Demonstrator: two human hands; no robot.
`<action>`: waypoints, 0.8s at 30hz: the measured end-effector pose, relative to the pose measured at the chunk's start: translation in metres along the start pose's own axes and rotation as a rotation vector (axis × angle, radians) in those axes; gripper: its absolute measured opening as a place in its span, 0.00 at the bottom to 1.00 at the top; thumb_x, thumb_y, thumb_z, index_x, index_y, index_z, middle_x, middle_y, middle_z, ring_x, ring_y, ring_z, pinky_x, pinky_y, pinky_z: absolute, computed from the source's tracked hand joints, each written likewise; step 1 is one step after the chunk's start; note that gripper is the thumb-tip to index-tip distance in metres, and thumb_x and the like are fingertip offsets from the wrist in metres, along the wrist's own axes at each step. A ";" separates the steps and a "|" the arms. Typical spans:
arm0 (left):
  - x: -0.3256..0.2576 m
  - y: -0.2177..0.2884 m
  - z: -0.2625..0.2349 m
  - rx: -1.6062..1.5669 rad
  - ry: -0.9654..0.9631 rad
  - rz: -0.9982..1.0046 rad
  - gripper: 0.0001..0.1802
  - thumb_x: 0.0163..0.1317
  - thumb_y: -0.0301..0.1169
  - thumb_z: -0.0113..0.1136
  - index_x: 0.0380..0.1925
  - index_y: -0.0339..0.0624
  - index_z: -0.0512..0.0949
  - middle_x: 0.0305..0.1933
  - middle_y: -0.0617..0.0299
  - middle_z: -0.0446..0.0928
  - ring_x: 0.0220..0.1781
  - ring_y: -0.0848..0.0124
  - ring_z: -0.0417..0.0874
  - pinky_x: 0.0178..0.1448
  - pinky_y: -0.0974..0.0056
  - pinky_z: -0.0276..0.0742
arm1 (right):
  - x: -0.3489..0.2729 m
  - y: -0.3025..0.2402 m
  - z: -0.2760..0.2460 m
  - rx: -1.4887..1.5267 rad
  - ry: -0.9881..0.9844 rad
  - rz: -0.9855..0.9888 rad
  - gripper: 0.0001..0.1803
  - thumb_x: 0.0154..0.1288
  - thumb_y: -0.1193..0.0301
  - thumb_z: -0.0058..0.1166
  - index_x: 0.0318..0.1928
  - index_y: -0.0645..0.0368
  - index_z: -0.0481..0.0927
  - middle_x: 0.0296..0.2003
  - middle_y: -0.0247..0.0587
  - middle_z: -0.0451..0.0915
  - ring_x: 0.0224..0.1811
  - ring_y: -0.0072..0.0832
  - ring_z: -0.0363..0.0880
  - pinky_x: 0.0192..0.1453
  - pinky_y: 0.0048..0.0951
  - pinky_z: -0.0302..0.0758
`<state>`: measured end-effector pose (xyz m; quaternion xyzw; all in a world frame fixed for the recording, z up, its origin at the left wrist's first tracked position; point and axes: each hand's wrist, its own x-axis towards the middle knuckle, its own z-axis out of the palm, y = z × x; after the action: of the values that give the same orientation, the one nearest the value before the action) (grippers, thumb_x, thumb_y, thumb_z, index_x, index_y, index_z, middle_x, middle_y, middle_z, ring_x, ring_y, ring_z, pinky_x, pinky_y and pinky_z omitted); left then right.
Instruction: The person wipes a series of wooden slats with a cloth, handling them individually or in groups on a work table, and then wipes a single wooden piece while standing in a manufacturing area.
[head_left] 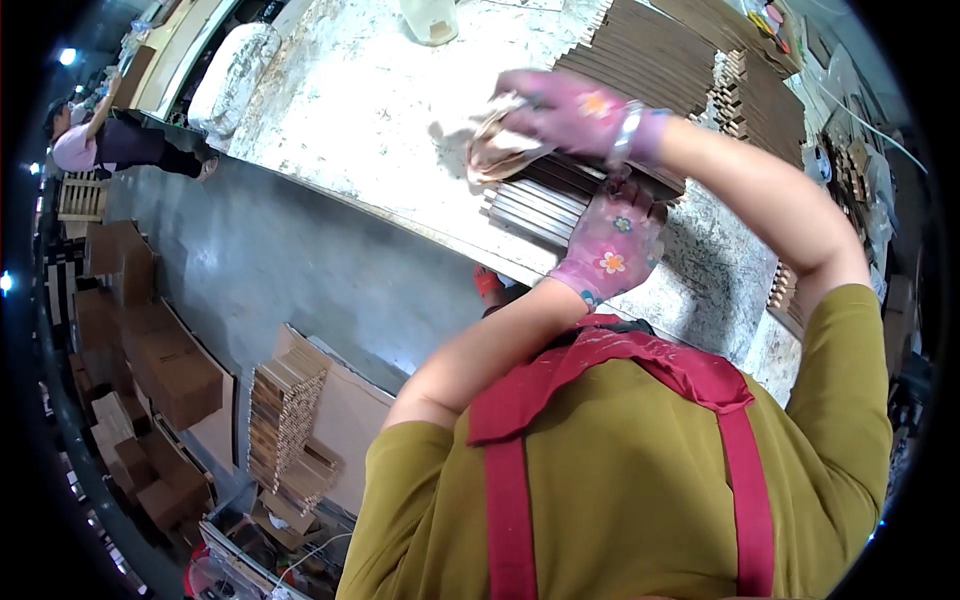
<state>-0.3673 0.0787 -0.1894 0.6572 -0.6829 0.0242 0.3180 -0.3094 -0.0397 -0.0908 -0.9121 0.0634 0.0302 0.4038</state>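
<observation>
My right hand, in a purple flowered glove, is closed on a crumpled pale rag; both are slightly blurred. It reaches across a small group of dark wooden strips lying side by side on the white worktable. Nearer to me, my left hand, in a matching glove, has its fingers curled over the ends of these strips. The fingertips are partly hidden under my right wrist. Just beyond my right hand, a wide layer of brown wooden strips covers the far right of the table.
A translucent plastic container stands at the back, and a white wrapped bundle lies by the far left edge. Left of the table, the floor holds cardboard boxes and stacked wood strips. Another person stands far left.
</observation>
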 end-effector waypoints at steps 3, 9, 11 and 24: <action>-0.005 0.005 0.006 0.035 0.055 0.014 0.25 0.58 0.47 0.56 0.51 0.44 0.76 0.55 0.51 0.72 0.64 0.54 0.67 0.71 0.49 0.60 | -0.029 0.005 -0.036 0.096 0.011 -0.032 0.20 0.71 0.60 0.52 0.53 0.62 0.73 0.31 0.36 0.76 0.32 0.22 0.73 0.36 0.28 0.73; -0.008 0.009 0.006 -0.443 -0.570 -0.346 0.23 0.64 0.46 0.52 0.54 0.47 0.77 0.60 0.56 0.76 0.63 0.60 0.74 0.68 0.54 0.67 | -0.065 0.029 0.019 -0.250 -0.229 -0.437 0.19 0.59 0.67 0.55 0.51 0.54 0.75 0.45 0.46 0.77 0.49 0.43 0.78 0.49 0.42 0.76; -0.022 0.012 0.028 -0.220 -0.181 -0.226 0.19 0.66 0.44 0.49 0.52 0.51 0.79 0.55 0.59 0.80 0.57 0.61 0.80 0.63 0.57 0.72 | -0.062 0.027 0.047 -0.483 -0.179 -0.417 0.15 0.59 0.67 0.55 0.47 0.55 0.75 0.44 0.45 0.75 0.47 0.44 0.78 0.49 0.44 0.75; -0.008 0.007 0.023 -0.217 -0.375 -0.203 0.19 0.64 0.42 0.51 0.51 0.48 0.78 0.53 0.55 0.80 0.56 0.57 0.79 0.62 0.54 0.72 | -0.038 0.029 0.061 -0.558 -0.023 -0.440 0.13 0.60 0.71 0.53 0.45 0.61 0.72 0.43 0.52 0.76 0.45 0.50 0.79 0.46 0.47 0.78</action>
<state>-0.3832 0.0767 -0.2091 0.6774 -0.6592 -0.2038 0.2552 -0.3516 -0.0099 -0.1492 -0.9788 -0.1497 -0.0313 0.1366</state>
